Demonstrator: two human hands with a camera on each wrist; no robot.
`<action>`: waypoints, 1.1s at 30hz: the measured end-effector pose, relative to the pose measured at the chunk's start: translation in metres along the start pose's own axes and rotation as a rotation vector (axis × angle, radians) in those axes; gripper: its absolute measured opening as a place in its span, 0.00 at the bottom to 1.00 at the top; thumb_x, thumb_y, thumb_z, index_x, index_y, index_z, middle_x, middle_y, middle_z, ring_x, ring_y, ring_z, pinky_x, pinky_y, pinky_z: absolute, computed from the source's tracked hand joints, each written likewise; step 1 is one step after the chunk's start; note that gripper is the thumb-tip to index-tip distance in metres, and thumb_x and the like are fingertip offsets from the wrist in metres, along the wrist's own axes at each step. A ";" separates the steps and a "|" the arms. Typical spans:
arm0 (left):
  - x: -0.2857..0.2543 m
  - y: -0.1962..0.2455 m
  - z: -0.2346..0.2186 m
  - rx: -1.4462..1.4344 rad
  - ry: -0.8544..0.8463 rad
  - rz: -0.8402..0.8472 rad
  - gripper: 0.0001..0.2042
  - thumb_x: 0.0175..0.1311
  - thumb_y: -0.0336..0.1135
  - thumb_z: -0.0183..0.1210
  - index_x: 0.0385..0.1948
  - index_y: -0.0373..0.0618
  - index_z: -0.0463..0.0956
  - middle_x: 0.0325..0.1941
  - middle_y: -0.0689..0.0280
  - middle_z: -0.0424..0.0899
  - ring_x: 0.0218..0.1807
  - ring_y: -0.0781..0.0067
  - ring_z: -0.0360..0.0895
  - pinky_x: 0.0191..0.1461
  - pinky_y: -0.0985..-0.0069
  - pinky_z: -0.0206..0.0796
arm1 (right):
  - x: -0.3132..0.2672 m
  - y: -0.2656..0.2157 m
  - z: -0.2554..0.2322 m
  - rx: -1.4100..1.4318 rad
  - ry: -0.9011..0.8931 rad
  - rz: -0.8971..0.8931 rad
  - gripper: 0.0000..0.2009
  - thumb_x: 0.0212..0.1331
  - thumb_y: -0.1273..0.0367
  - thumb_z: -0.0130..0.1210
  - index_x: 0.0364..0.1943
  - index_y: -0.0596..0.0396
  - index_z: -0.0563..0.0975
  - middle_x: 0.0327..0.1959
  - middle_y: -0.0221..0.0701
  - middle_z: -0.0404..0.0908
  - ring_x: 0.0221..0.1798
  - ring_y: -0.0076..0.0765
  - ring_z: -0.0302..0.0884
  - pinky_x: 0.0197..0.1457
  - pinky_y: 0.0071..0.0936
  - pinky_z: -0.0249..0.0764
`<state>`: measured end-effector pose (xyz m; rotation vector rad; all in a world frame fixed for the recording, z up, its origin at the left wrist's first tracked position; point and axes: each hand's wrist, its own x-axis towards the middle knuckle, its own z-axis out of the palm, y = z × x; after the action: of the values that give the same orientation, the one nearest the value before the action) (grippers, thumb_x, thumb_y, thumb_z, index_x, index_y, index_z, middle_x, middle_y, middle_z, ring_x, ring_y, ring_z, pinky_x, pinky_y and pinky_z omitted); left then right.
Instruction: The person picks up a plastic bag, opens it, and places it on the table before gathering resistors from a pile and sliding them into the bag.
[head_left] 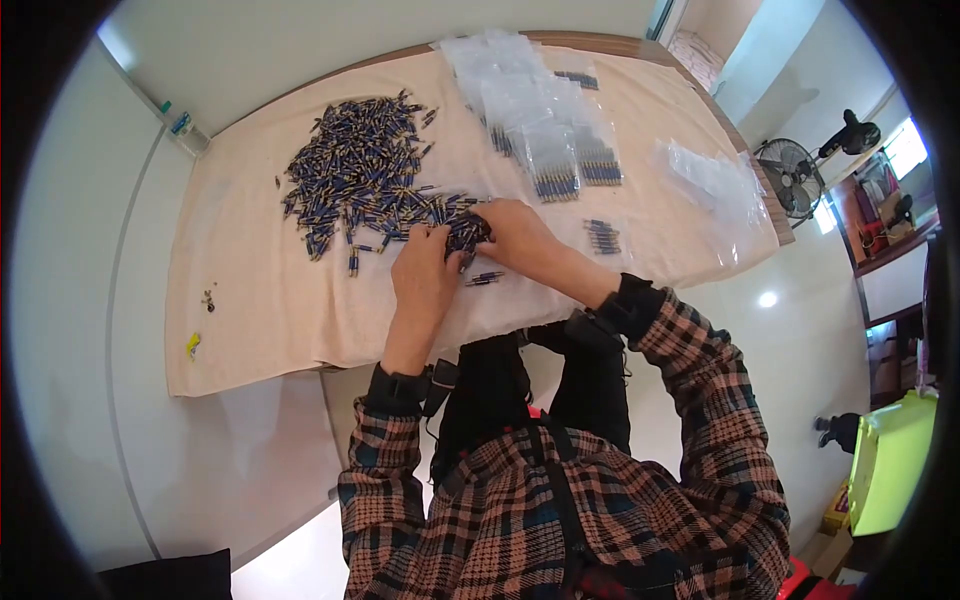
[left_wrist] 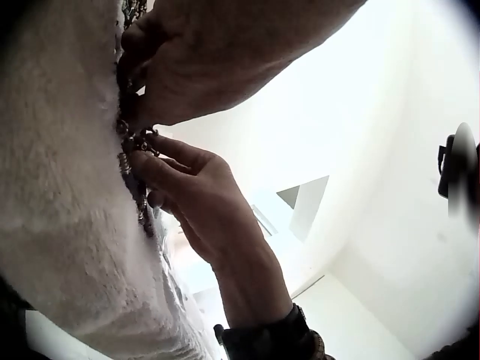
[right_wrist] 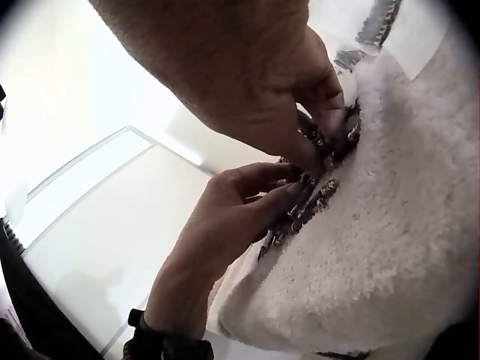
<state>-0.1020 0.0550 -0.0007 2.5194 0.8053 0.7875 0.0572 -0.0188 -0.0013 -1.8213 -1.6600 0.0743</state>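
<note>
A large heap of small dark-blue cylindrical pieces with brass-coloured ends (head_left: 350, 165) lies on the cream towel-like cloth (head_left: 240, 300). At its near right edge both hands work close together. My left hand (head_left: 425, 270) has thumb and fingers curled on a few pieces, pinching them in the right wrist view. Beside it my right hand (head_left: 520, 235) curls its fingers round several pieces (right_wrist: 341, 142). Its thumb and fingertips meet the pieces in the left wrist view, low over the cloth. A couple of loose pieces (head_left: 485, 278) lie just below the hands.
Clear plastic bags (head_left: 515, 90), some filled with rows of pieces, are stacked at the back. A small row of pieces (head_left: 602, 237) lies right of the right hand. More clear bags (head_left: 710, 190) lie at the right. A yellow scrap (head_left: 193, 346) is at the left.
</note>
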 end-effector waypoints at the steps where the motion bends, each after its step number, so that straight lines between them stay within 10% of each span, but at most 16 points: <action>1: 0.001 -0.003 0.000 -0.007 -0.001 0.004 0.16 0.49 0.30 0.65 0.41 0.42 0.76 0.39 0.56 0.73 0.40 0.52 0.74 0.40 0.62 0.67 | 0.003 0.001 0.002 0.022 0.012 -0.018 0.19 0.40 0.71 0.65 0.40 0.61 0.76 0.35 0.44 0.78 0.43 0.52 0.75 0.46 0.41 0.71; 6: -0.001 -0.010 -0.001 -0.051 0.014 0.008 0.14 0.50 0.29 0.64 0.40 0.41 0.76 0.38 0.56 0.74 0.39 0.50 0.75 0.40 0.62 0.67 | 0.002 0.004 -0.001 0.142 -0.035 0.059 0.15 0.40 0.73 0.63 0.37 0.62 0.78 0.31 0.44 0.80 0.38 0.53 0.78 0.43 0.39 0.74; 17: -0.004 -0.008 0.004 -0.179 0.083 0.044 0.10 0.53 0.25 0.60 0.38 0.41 0.77 0.38 0.57 0.74 0.40 0.52 0.75 0.42 0.65 0.67 | -0.025 0.018 -0.023 0.837 0.062 0.404 0.10 0.56 0.73 0.59 0.41 0.64 0.81 0.27 0.28 0.82 0.26 0.15 0.76 0.26 0.15 0.71; 27: 0.004 0.020 0.003 -0.097 0.258 0.150 0.09 0.54 0.24 0.60 0.38 0.41 0.78 0.36 0.59 0.77 0.35 0.60 0.77 0.39 0.70 0.68 | -0.033 0.018 -0.034 0.970 0.100 0.441 0.10 0.57 0.71 0.59 0.41 0.62 0.82 0.26 0.25 0.81 0.25 0.13 0.73 0.24 0.13 0.66; 33: 0.015 0.035 0.010 -0.639 0.015 -0.106 0.06 0.57 0.25 0.60 0.36 0.37 0.79 0.27 0.66 0.81 0.24 0.80 0.73 0.30 0.80 0.65 | -0.035 0.014 -0.032 0.992 0.076 0.402 0.09 0.56 0.71 0.60 0.39 0.62 0.82 0.23 0.25 0.81 0.23 0.15 0.72 0.23 0.14 0.65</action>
<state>-0.0713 0.0357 0.0146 1.8917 0.5666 0.8615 0.0774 -0.0638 0.0037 -1.2927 -0.8855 0.8310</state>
